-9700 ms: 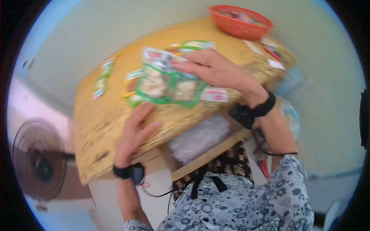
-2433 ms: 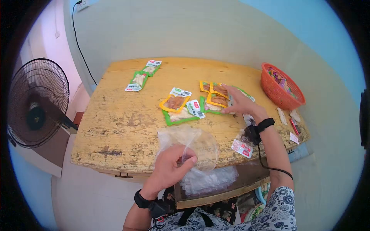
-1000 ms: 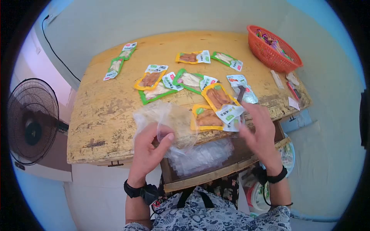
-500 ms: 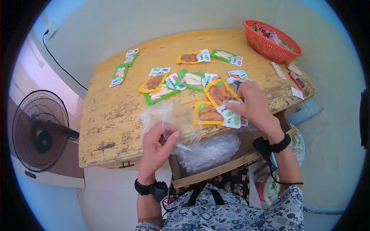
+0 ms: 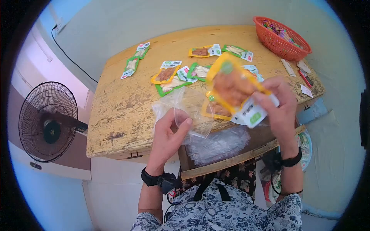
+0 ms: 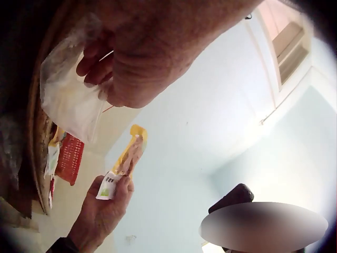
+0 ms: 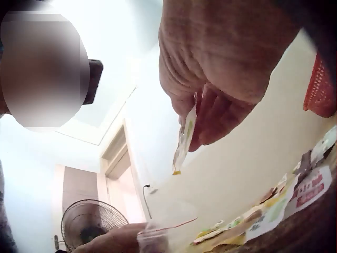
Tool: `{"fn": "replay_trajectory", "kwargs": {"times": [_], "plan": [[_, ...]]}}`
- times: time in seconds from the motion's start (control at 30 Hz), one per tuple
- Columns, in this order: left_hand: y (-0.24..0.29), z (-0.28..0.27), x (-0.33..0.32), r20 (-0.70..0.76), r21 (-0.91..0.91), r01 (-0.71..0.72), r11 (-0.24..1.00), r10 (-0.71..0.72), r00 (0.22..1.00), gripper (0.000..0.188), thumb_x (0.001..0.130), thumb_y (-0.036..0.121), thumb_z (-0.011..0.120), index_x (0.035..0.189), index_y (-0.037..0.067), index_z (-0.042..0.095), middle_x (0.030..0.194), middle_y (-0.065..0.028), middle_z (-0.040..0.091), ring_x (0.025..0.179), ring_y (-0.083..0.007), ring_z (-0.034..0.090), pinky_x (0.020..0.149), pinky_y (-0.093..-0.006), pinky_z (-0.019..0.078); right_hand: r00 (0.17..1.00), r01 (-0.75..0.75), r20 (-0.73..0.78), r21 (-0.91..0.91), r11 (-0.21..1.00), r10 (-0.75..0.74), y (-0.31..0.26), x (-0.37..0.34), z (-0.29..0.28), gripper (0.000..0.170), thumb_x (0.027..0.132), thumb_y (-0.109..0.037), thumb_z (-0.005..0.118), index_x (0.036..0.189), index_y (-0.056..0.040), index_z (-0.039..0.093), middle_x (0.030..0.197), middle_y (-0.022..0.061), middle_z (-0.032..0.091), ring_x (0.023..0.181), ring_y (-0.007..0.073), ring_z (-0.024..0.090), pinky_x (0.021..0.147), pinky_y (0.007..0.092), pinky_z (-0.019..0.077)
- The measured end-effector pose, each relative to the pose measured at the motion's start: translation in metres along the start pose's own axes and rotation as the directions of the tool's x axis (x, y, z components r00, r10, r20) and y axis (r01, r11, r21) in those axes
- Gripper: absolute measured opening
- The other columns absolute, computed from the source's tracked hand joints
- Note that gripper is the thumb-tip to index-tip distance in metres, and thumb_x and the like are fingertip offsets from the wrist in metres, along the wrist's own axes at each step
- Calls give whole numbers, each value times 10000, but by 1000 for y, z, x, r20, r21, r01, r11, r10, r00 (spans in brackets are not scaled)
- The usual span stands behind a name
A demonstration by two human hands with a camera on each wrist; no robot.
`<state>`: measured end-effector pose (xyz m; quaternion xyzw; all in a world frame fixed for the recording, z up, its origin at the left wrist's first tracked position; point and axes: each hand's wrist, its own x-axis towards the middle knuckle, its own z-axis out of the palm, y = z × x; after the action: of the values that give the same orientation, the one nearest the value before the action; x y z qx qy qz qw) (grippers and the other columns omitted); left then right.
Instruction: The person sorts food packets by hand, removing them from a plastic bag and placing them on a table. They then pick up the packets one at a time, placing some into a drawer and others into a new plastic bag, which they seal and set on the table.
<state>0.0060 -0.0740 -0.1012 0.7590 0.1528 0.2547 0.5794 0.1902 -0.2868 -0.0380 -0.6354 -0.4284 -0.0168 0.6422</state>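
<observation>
My right hand (image 5: 278, 111) pinches a yellow-edged packet of brown food (image 5: 232, 85) by its white end, raised above the table's front edge; the left wrist view shows the same packet (image 6: 129, 158) held upright. My left hand (image 5: 169, 134) grips a clear plastic bag (image 5: 189, 106) at the front of the table, fingers curled round its side, the bag spread to the right of the hand. Another yellow packet (image 5: 219, 110) lies on the table, partly behind the bag. Green-edged and yellow packets (image 5: 166, 74) lie further back.
A red basket (image 5: 280, 43) of colourful wrapped items stands at the back right, near a red and black object (image 5: 306, 78) and a white card (image 5: 306, 91). An open drawer (image 5: 231, 169) below the table edge holds clear bags (image 5: 219, 145). A fan (image 5: 48, 123) stands at the left.
My right hand has lifted the upper yellow packet off the one beneath it and raised it over the table. My left hand keeps its grip on the bag. The head view has shifted slightly.
</observation>
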Motion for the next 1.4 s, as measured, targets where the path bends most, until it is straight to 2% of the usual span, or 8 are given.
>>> {"fn": "replay_trajectory", "kwargs": {"times": [0.27, 0.37, 0.47, 0.57, 0.77, 0.93, 1.13, 1.4], "plan": [[17, 11, -3, -12, 33, -76, 997, 76, 997, 73, 966, 93, 662, 991, 43, 616, 863, 29, 609, 798, -48, 555, 728, -227, 453, 929, 32, 369, -102, 994, 8, -3, -14, 23, 209, 911, -90, 677, 1080, 17, 618, 970, 121, 649, 908, 219, 647, 858, 350, 505], [28, 16, -3, -41, 174, -181, 968, 191, 981, 63, 971, 75, 647, 1002, 29, 617, 860, 17, 621, 792, -50, 572, 719, -232, 468, 948, -22, 316, -75, 997, 45, 4, -3, 38, 200, 918, -109, 668, 1072, 11, 622, 985, 142, 667, 917, 251, 658, 873, 368, 507], [40, 24, -5, -8, 165, -170, 972, 173, 985, 64, 980, 69, 633, 1010, 15, 617, 860, 8, 629, 783, -55, 586, 708, -237, 483, 935, -74, 345, -48, 996, 86, 25, 0, 64, 259, 875, -100, 720, 1101, -9, 634, 954, 92, 670, 874, 160, 614, 770, 319, 496], [31, 21, -2, 13, 304, -325, 895, 337, 941, 71, 971, 72, 640, 1003, 9, 627, 792, -16, 618, 664, -63, 524, 601, -241, 438, 902, -182, 381, -88, 979, 202, 17, -5, 91, 282, 892, -153, 689, 1116, -1, 610, 1003, 180, 683, 949, 326, 670, 809, 423, 529], [-1, 4, 11, -122, -22, -52, 998, 49, 991, 79, 989, 85, 616, 987, 7, 601, 776, 20, 588, 678, -30, 498, 594, -224, 421, 972, 221, 167, -434, 873, -163, 22, -20, 88, 299, 889, -142, 692, 1153, -15, 629, 934, 186, 688, 865, 359, 678, 771, 443, 543], [-10, -2, 11, -76, 4, -21, 1000, 21, 997, 84, 1025, 90, 578, 973, 25, 566, 805, 16, 580, 717, -49, 527, 645, -229, 451, 995, 78, 98, -572, 817, -27, 21, -34, 23, 299, 857, -117, 738, 1132, -25, 661, 1074, 159, 687, 983, 321, 664, 788, 405, 546], [-16, 7, 15, -69, 29, -13, 999, 15, 998, 82, 1006, 96, 612, 980, 20, 596, 809, 16, 600, 714, -37, 537, 642, -213, 457, 960, 281, 230, -829, 484, -163, 50, -20, 8, 492, 809, -364, 795, 1103, 2, 649, 1375, 194, 570, 1253, 363, 534, 1001, 454, 458], [-12, 8, 9, -65, -36, -55, 998, 53, 996, 78, 1010, 87, 606, 1016, 11, 595, 842, 12, 603, 740, -40, 539, 656, -219, 463, 951, 251, 308, -691, 678, -39, 42, -16, 20, 426, 782, -319, 816, 1015, -17, 627, 1283, 172, 591, 1227, 341, 544, 978, 420, 441]]}}
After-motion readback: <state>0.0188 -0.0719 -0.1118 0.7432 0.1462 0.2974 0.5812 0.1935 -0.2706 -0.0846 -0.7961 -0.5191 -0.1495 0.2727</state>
